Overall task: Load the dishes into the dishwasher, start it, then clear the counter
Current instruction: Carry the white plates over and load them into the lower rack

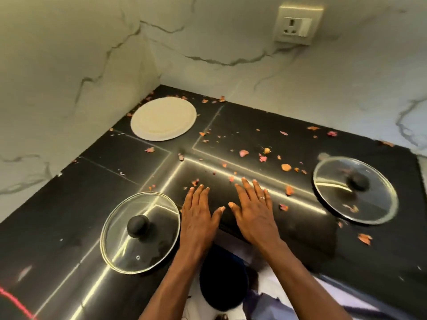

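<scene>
I see a white plate (163,120) lying flat in the far left corner of the black counter (242,121), close to where the two marble walls (69,65) meet. A glass lid, the left lid (120,241), sits knob up near the front edge, just beside my left hand (198,215). The right lid (369,204), also glass with a dark knob, rests well apart on the right side of the counter.

Both hands lie palm down between the lids, close together near the front edge, thumbs nearly meeting. The fingers of each are straight and slightly spread and hold nothing. I cannot tell whether they press on the surface or hang just above it. My right hand (254,213) wears a ring (261,197).

Pink and orange scraps (243,153) are strewn over the counter, mostly beyond my fingertips and towards the right lid, with a few around the plate. A socket (298,25) is set high in the back wall.
</scene>
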